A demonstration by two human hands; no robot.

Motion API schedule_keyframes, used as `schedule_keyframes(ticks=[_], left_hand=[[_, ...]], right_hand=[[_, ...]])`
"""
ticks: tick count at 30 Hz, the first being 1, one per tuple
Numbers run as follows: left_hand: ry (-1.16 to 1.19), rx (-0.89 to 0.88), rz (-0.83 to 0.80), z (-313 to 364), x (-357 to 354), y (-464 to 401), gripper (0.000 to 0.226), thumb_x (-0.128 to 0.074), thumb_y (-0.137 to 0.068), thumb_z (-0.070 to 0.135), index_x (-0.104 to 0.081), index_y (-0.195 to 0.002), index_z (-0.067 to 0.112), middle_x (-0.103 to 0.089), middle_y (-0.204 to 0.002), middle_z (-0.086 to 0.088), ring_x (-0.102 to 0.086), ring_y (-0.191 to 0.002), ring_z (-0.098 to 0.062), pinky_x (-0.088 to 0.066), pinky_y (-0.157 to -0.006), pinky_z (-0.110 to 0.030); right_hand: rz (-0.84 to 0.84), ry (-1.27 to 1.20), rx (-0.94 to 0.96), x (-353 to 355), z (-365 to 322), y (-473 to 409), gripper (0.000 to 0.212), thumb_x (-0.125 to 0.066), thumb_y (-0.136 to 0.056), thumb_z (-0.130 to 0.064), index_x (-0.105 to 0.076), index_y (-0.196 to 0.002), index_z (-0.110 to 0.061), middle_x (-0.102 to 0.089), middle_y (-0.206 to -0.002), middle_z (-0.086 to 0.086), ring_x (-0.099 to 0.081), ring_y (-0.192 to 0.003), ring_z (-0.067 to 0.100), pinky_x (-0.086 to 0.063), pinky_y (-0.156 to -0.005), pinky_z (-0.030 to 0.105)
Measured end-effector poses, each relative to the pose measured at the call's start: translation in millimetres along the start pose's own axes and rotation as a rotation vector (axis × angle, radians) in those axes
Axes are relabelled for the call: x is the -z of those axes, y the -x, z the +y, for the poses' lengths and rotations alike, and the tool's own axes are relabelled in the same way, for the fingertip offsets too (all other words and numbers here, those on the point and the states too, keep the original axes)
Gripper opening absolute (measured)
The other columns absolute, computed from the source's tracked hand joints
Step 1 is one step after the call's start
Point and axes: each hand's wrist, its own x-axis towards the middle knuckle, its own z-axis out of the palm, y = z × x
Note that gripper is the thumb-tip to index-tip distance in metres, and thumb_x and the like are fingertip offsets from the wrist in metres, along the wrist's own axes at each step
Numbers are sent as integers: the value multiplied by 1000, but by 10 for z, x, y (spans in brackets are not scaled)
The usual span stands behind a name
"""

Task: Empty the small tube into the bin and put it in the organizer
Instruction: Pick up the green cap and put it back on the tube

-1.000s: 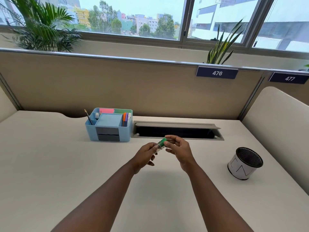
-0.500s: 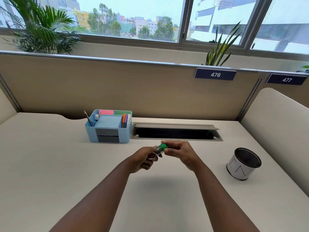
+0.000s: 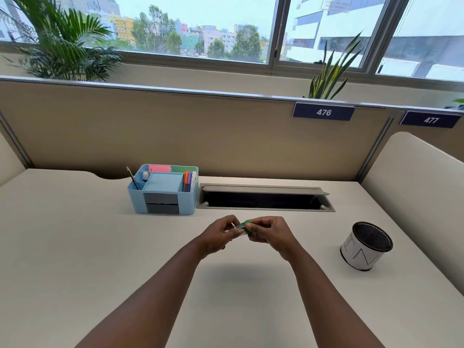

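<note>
Your left hand (image 3: 219,236) grips the clear body of the small tube (image 3: 238,228); your right hand (image 3: 270,232) pinches its green cap (image 3: 248,226). The tube lies between both hands above the desk (image 3: 75,247), the blue organizer (image 3: 163,190) beyond, the mesh bin (image 3: 366,246) well right.

Pale cream laminate table (image 3: 75,247); tan fabric partition (image 3: 175,131) behind it; wide daylit aluminium-framed windows (image 3: 190,26) above; leafy green palm (image 3: 62,46) on the sill.
</note>
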Motion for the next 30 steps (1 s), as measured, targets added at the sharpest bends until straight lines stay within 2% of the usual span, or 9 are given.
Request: schedule_keyframes(ticks=[4, 7, 10, 14, 17, 21, 24, 26, 30], left_hand=[[4, 28, -26, -10, 3, -7, 8, -48, -94, 25, -48, -92, 17, -43, -70, 0, -35, -59, -10, -32, -51, -19], [42, 61, -71, -15, 10, -6, 11, -45, -95, 27, -47, -90, 16, -40, -65, 0, -32, -54, -9, -30, -45, -15], [17, 15, -9, -10, -12, -24, 9, -48, -94, 24, -48, -92, 15, -45, -68, 0, -34, -58, -10, -32, -49, -18], [-115, -78, 101, -24, -60, -51, 7, -52, -92, 22, -47, -92, 16, -53, -87, -5, -42, -69, -10, -38, -59, -23], [-80, -102, 107, -21, -87, -54, 8, -49, -93, 22, -47, -89, 16, -52, -79, -2, -41, -64, -9, -35, -55, -22], [104, 59, 47, 35, -119, -29, 22, -36, -96, 34, -47, -80, 23, -47, -73, 0, -37, -62, -11, -30, -55, -24], [151, 238, 37, 64, -122, -13, 42, -26, -93, 53, -50, -95, 19, -49, -87, -4, -39, -68, -12, -34, -60, -25], [140, 267, 50, 64, -125, -11, 50, -27, -89, 60, -49, -102, 17, -50, -91, -5, -40, -68, -12, -35, -59, -24], [138, 225, 73, 45, -102, -24, 48, -42, -84, 61, -57, -91, 16, -45, -73, -1, -35, -58, -11, -29, -51, -22]], right_hand=[[9, -26, 8, -13, 0, 10, 22, -66, -78, -1, -65, -98, 8, -66, -86, 15, -65, -69, 17, -58, -62, 16], [7, -24, 8, -21, -2, 14, 21, -65, -79, -1, -66, -99, 7, -67, -85, 13, -66, -71, 16, -57, -62, 15], [28, -62, 2, -25, 6, 6, 19, -66, -79, -3, -67, -96, 6, -69, -79, 9, -68, -64, 9, -57, -61, 15], [41, -79, -6, -21, -9, -20, 17, -67, -78, -3, -68, -94, 4, -69, -78, 8, -68, -61, 7, -57, -60, 15], [43, -50, 11, -10, -47, -27, 12, -67, -78, -6, -70, -89, -1, -69, -76, 7, -67, -60, 6, -57, -60, 15], [73, -23, 9, -20, -110, -15, 11, -66, -81, -18, -72, -78, -9, -69, -69, 5, -65, -59, 8, -56, -55, 16], [65, -71, -53, -43, -137, -1, 27, -58, -87, -24, -71, -79, -3, -72, -70, 3, -69, -62, 9, -56, -53, 17], [15, -46, -58, -83, -139, 18, 25, -57, -88, -21, -71, -82, -1, -71, -75, 6, -70, -64, 8, -55, -54, 16], [26, -64, -24, -180, -143, 27, 25, -55, -89, -20, -71, -78, -3, -70, -75, 6, -71, -62, 6, -54, -54, 13]])
